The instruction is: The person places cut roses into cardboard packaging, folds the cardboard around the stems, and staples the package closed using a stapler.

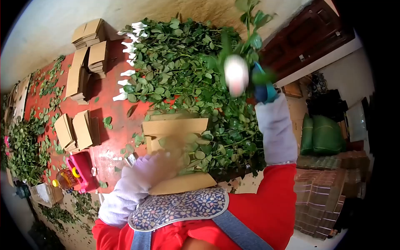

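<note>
My right hand (265, 92), in a teal and dark glove, is raised at the upper right. It is closed on a leafy stem with a white-covered head (236, 76), blurred by motion; leaves rise above it. My left hand (174, 152) is smeared by motion over folded cardboard (177, 126) at the table edge near my body, and its fingers cannot be made out. Just beyond both hands lies a large pile of green leafy stems (183, 62), several with white-covered heads (127, 83) pointing left.
Stacks of cut cardboard (78, 75) stand on the red table (118, 143). A pink object (84, 173) and a bottle (66, 179) are at the left front. More leaves (25, 146) lie far left. Green bundles (327, 135) and stacked cardboard (321, 200) are at right.
</note>
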`<move>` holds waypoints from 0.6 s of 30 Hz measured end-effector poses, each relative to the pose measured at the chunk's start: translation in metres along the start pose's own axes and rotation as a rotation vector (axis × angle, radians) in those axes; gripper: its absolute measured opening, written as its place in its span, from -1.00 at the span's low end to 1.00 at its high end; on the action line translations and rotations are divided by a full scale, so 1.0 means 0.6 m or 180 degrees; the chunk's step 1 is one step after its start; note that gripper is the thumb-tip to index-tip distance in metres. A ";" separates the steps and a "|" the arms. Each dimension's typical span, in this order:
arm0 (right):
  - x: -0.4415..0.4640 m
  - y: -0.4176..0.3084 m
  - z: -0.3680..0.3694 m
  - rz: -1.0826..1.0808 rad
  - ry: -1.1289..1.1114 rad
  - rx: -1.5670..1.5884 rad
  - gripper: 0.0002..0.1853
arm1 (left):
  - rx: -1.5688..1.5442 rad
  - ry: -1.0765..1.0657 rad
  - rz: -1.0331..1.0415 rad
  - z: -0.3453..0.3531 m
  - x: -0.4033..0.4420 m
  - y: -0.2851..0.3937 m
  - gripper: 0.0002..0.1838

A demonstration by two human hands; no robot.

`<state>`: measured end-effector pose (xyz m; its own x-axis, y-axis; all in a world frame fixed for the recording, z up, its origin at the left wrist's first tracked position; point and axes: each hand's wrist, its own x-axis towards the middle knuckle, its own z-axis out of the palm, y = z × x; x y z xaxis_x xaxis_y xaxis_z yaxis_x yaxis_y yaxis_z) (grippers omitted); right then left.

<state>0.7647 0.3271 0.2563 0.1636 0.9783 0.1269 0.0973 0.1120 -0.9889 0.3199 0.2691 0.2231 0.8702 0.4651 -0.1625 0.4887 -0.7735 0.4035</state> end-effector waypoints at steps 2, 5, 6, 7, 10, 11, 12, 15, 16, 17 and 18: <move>0.035 0.004 0.012 -0.0088 0.0408 -0.0426 -0.80 | 0.0120 0.0040 0.0214 -0.007 -0.006 0.000 -0.72; 0.064 -0.039 0.058 0.0176 0.0712 -0.0916 -0.69 | 0.0309 -0.0076 0.0343 -0.013 -0.012 0.000 -0.70; 0.056 -0.054 0.066 0.0094 0.0670 -0.0717 -0.65 | 0.0331 -0.0239 0.0264 -0.024 -0.012 0.005 -0.70; 0.044 -0.089 0.092 0.0023 0.0623 -0.0527 -0.60 | 0.0295 -0.0159 0.0329 -0.011 -0.019 -0.005 -0.69; 0.016 -0.117 0.106 -0.0151 0.0174 -0.0545 -0.60 | -0.0483 -0.0256 -0.0496 0.058 -0.020 -0.027 -0.69; -0.014 -0.146 0.138 -0.0016 0.0150 -0.0465 -0.63 | -0.0354 -0.0027 -0.0335 0.069 -0.023 -0.033 -0.68; -0.044 -0.164 0.160 0.0305 -0.0051 -0.0537 -0.67 | -0.0511 0.0033 -0.0348 0.094 -0.025 -0.044 -0.67; -0.142 -0.099 0.168 0.1829 -0.0114 -0.0190 -0.78 | -0.1642 0.0219 -0.1600 0.180 0.030 -0.043 -0.74; -0.160 -0.091 0.176 0.1479 -0.0817 -0.1135 -0.80 | -0.1765 0.0267 -0.1788 0.185 0.039 -0.046 -0.75; -0.173 -0.083 0.182 0.1068 -0.1501 -0.2058 -0.81 | -0.1697 0.0275 -0.1752 0.185 0.040 -0.047 -0.75; -0.186 -0.056 0.176 0.0368 -0.1707 -0.2735 -0.82 | -0.1505 0.0274 -0.1550 0.182 0.037 -0.047 -0.75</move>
<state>0.6396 0.2325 0.2670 -0.2243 0.9479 -0.2260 0.8153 0.0555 -0.5764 0.3322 0.2544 0.1096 0.5405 0.7600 -0.3609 0.7267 -0.2055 0.6556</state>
